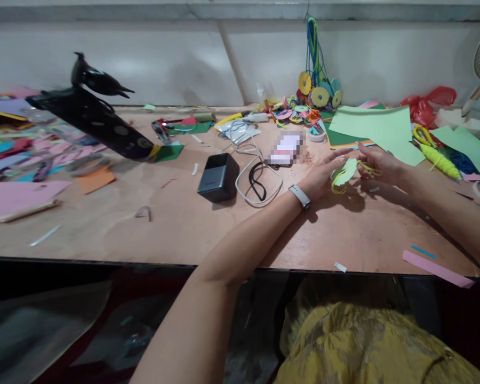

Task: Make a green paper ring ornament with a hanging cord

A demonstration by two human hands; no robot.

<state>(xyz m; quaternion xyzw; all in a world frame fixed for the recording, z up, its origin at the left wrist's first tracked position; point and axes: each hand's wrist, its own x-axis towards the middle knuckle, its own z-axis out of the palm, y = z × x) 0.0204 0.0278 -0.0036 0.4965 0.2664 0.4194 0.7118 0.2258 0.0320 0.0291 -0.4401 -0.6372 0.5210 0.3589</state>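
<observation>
Over the right part of the table, my left hand (323, 172) holds a small light green paper cutout (347, 172) with a scalloped edge. Yellow-green yarn (338, 189) runs across the cutout and dangles below it in loops. My right hand (385, 164) is closed just right of the cutout, its fingers on the yarn's other end; the exact fingertip grip is partly hidden. A grey watch band (300, 197) circles my left wrist.
Left of my hands are a dark power bank (218, 177), a white cable (280, 186) and a phone (286, 149). Green paper sheets (384, 125) and a yarn skein (440, 160) lie behind. A black bird-topped object (100, 122) leans at left; paper scraps surround it.
</observation>
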